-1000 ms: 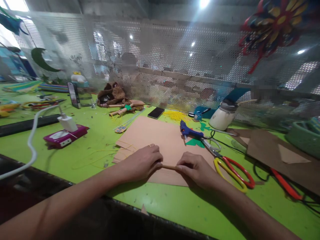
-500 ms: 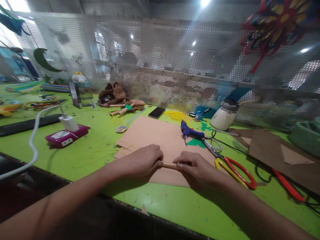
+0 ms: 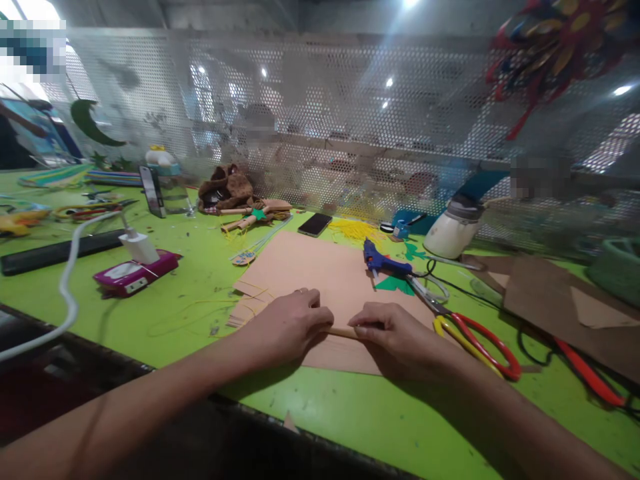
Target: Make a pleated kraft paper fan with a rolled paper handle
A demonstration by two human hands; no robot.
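A thin peach-coloured roll of paper (image 3: 345, 332) lies across the near part of some peach sheets (image 3: 305, 260) on the green table. My left hand (image 3: 295, 323) is closed on the roll's left end, fingers curled over it. At the other end my right hand (image 3: 393, 333) pinches the roll between thumb and fingers. Only a short stretch of it shows between the hands; both ends are hidden. Just beyond my right hand, a blue glue gun (image 3: 387, 260) rests by green paper (image 3: 395, 285). Scissors (image 3: 470, 340) with red and yellow handles lie right of that hand.
At left, a white plug sits in a purple power socket (image 3: 135, 272), its white cable (image 3: 70, 287) crossing the table edge. A black phone (image 3: 315, 225) and yellow strands (image 3: 355, 231) lie behind the sheets. Brown sheets (image 3: 560, 293) are at right; a perforated metal screen (image 3: 320, 100) stands behind.
My left fingers have shifted slightly forward and right over the roll. My right hand keeps its pinch, almost unmoved. At the far left, another person's arm has come into view.
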